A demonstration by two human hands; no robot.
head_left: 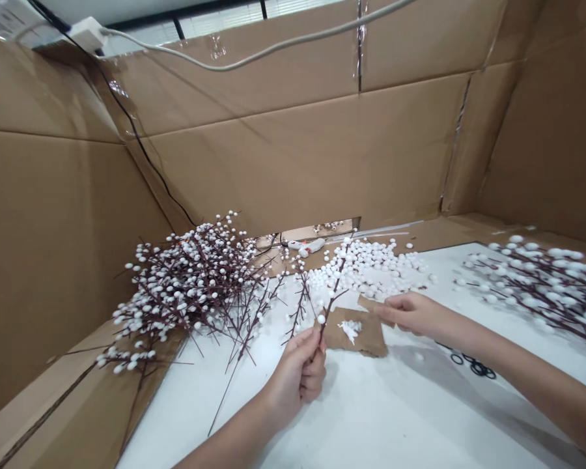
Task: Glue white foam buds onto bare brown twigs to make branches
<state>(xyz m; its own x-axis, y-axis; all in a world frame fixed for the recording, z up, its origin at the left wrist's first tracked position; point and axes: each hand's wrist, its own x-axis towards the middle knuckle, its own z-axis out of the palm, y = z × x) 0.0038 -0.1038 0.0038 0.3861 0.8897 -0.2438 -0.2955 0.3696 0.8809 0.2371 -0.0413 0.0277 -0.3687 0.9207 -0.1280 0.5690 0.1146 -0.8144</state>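
Observation:
My left hand (pixel 300 371) is closed around the lower stem of a dark brown artificial twig (pixel 340 275), which stands tilted up with a few white berries on it. In my right hand (pixel 415 314), the fingers pinch a small strip of cardboard (pixel 369 303). That strip is just above the far right edge of a cardboard square (pixel 377 335) lying on the white board (pixel 351 417). A lump of white stuff (pixel 350 329), perhaps glue, sits on the square. Another twig (pixel 300 303) lies behind my left hand.
A large heap of berry twigs (pixel 185 280) fills the left side; another bunch (pixel 551 280) lies at right. Loose white balls (pixel 371 264) spread behind the square, near a white glue gun (pixel 312 246). Black rings (pixel 478 368) lie beneath my right forearm. Cardboard walls (pixel 293 163) enclose the space.

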